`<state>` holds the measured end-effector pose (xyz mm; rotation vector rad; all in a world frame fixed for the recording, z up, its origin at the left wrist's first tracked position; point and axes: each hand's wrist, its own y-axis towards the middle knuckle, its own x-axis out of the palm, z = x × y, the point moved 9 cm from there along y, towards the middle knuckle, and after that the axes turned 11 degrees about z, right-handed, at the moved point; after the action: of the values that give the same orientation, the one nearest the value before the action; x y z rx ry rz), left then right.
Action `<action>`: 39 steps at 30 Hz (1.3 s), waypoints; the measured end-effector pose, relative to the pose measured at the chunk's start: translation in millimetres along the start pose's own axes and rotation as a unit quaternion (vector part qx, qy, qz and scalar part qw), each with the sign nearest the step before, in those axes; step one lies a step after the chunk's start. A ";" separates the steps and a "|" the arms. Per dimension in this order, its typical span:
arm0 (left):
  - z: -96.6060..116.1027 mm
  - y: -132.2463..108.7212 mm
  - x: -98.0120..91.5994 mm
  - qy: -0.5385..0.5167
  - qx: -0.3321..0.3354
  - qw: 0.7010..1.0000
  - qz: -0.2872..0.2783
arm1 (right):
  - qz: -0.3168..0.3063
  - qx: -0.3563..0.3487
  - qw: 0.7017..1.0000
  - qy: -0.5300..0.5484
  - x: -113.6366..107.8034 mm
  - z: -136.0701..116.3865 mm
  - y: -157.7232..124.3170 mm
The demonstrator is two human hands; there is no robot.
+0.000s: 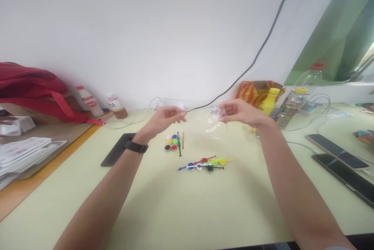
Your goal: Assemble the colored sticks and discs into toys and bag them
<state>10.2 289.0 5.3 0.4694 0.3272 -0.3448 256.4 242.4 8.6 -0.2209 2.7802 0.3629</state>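
Observation:
My right hand pinches a clear plastic bag that hangs above the table; small bits show faintly near its top. My left hand, with a black watch on the wrist, has its thumb and fingers pressed together left of the bag. Whether it grips the bag's edge I cannot make out. Below the hands lies a row of coloured arrow spinners in blue, red, white, black, green and yellow. Farther back are several round coloured pieces beside loose plastic arrows.
A dark phone lies under my left wrist. Two more phones rest at the right. Bottles, a yellow bottle and a patterned bag stand along the wall. Papers and a red bag are at the left. A grey cable crosses the wall.

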 end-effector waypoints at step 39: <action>130.5 -89.8 99.4 0.339 0.429 0.836 -0.043 | -0.066 -0.052 0.995 -0.062 65.2 -52.5 -16.9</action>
<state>92.8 125.6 43.1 1.4851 0.8967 -0.3975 183.0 204.7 30.6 -0.3927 2.6115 0.4725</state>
